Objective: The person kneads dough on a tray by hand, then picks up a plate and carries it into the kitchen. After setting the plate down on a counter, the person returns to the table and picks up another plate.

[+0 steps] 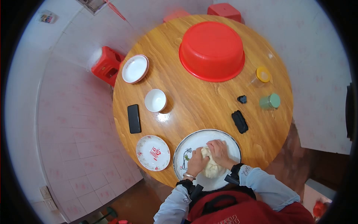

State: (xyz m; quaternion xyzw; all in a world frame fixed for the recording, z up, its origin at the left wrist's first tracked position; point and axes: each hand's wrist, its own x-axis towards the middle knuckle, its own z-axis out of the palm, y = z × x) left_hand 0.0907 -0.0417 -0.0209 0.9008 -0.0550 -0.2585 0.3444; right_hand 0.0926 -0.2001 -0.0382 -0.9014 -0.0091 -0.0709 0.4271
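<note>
Holding the pale dough (213, 171) near its far end, your left hand (198, 162) and right hand (219, 151) curl against its sides. It lies on the big plate (195, 139), long axis pointing away from you, tilting slightly left. It should feel soft, pliable; grip with broad palms. Beyond, a red basin (212, 50) rests on the worktop (197, 102).
</note>
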